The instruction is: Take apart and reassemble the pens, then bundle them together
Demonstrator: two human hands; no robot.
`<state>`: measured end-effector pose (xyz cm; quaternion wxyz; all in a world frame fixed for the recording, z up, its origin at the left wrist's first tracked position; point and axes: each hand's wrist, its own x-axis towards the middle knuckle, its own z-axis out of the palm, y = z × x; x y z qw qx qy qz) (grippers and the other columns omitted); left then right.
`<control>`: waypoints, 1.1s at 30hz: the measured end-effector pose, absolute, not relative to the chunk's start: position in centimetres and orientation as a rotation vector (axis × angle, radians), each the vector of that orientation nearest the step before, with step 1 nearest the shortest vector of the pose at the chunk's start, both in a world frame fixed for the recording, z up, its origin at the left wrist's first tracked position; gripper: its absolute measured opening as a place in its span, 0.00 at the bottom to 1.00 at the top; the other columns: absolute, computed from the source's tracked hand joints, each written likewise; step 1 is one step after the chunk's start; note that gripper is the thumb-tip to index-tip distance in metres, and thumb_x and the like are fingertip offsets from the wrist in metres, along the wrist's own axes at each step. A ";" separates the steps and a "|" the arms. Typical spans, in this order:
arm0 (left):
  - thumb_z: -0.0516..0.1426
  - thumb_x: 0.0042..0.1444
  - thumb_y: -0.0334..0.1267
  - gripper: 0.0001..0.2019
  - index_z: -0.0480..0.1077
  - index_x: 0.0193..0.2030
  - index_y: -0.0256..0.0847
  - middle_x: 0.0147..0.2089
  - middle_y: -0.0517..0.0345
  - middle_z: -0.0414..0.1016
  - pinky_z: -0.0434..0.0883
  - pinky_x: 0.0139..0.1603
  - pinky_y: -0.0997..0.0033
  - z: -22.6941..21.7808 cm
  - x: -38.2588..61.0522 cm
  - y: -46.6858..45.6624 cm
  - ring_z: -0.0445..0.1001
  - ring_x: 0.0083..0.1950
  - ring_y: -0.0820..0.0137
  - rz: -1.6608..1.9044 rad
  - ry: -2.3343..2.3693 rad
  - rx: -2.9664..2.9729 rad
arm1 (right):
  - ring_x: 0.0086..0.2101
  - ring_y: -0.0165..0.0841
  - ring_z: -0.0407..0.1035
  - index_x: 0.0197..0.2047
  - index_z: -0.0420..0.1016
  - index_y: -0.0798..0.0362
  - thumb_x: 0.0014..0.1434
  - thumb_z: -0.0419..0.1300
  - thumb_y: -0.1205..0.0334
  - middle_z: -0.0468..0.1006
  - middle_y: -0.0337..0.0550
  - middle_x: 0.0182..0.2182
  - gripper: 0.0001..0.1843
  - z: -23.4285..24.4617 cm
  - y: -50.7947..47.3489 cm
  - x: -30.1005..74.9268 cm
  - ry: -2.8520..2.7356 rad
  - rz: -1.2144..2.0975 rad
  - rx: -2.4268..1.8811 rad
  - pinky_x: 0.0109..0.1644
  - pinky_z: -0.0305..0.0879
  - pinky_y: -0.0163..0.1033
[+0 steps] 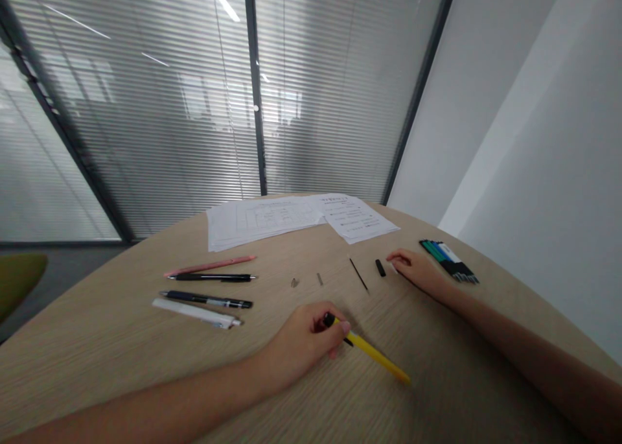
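One yellow pen, likely light, stiff and slick, best taken mid-barrel, points to four o'clock, pinched near its black end by the left hand; whether the right hand, at its one o'clock, pinches anything cannot be told.

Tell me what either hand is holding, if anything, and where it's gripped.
The left hand holds a yellow pen near its black end. Whether the right hand, beside the small black piece, holds anything cannot be told.
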<state>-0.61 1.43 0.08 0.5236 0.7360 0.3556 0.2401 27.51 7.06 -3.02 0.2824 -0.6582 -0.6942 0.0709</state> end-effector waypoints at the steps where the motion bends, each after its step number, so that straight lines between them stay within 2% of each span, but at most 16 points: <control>1: 0.51 0.48 0.40 0.09 0.65 0.27 0.36 0.15 0.69 0.59 0.51 0.19 0.79 0.0 -0.6 1.4 0.53 0.16 0.80 0.574 0.845 1.762 | 0.32 0.33 0.67 0.33 0.71 0.55 0.49 0.47 0.64 0.74 0.44 0.30 0.13 -3.0 7.1 27.6 -1.866 0.174 -1.754 0.36 0.60 0.37; 4: 0.51 0.48 0.40 0.09 0.65 0.26 0.37 0.15 0.69 0.59 0.51 0.19 0.79 0.0 -0.6 1.4 0.53 0.16 0.80 0.572 0.838 1.762 | 0.32 0.33 0.66 0.35 0.72 0.55 0.49 0.47 0.64 0.74 0.44 0.31 0.14 -2.7 7.0 27.7 -1.952 0.133 -1.722 0.37 0.60 0.38; 7: 0.51 0.48 0.40 0.09 0.65 0.26 0.37 0.14 0.68 0.59 0.52 0.19 0.79 0.0 -0.6 1.4 0.54 0.17 0.79 0.571 0.836 1.755 | 0.28 0.32 0.64 0.39 0.72 0.56 0.50 0.49 0.61 0.71 0.43 0.27 0.16 -2.5 7.0 28.2 -2.059 0.128 -1.717 0.33 0.60 0.37; 11: 0.50 0.48 0.40 0.09 0.65 0.26 0.37 0.14 0.69 0.58 0.51 0.19 0.79 0.1 -0.6 1.4 0.54 0.17 0.79 0.569 0.849 1.749 | 0.26 0.30 0.62 0.42 0.71 0.56 0.49 0.52 0.57 0.70 0.44 0.30 0.18 -2.7 7.3 29.2 -2.080 0.187 -1.687 0.31 0.59 0.36; 13: 0.50 0.48 0.40 0.09 0.64 0.26 0.37 0.15 0.69 0.58 0.51 0.19 0.79 0.0 -0.6 1.4 0.53 0.17 0.79 0.565 0.840 1.745 | 0.26 0.30 0.62 0.40 0.71 0.57 0.48 0.54 0.55 0.69 0.43 0.29 0.18 -2.9 7.6 29.6 -2.074 0.215 -1.681 0.30 0.59 0.36; 19: 0.50 0.48 0.41 0.09 0.64 0.27 0.37 0.15 0.69 0.59 0.51 0.19 0.79 0.1 -0.6 1.4 0.53 0.16 0.80 0.550 0.861 1.757 | 0.24 0.30 0.62 0.27 0.69 0.56 0.47 0.55 0.56 0.68 0.40 0.22 0.11 -3.0 7.6 29.5 -1.998 0.293 -1.757 0.28 0.58 0.35; 27: 0.51 0.47 0.41 0.09 0.64 0.26 0.37 0.14 0.69 0.58 0.50 0.18 0.79 0.2 -0.6 1.4 0.52 0.16 0.80 0.578 0.873 1.698 | 0.27 0.32 0.64 0.26 0.67 0.54 0.48 0.52 0.61 0.71 0.42 0.24 0.07 -2.0 6.7 27.8 -1.914 0.209 -1.808 0.32 0.59 0.36; 33: 0.50 0.48 0.45 0.12 0.63 0.27 0.37 0.15 0.68 0.59 0.48 0.16 0.79 -0.2 -0.7 1.7 0.52 0.15 0.80 0.685 0.894 1.555 | 0.24 0.30 0.64 0.28 0.62 0.53 0.51 0.48 0.58 0.70 0.40 0.21 0.08 -2.0 6.4 27.2 -1.764 0.245 -1.695 0.29 0.59 0.36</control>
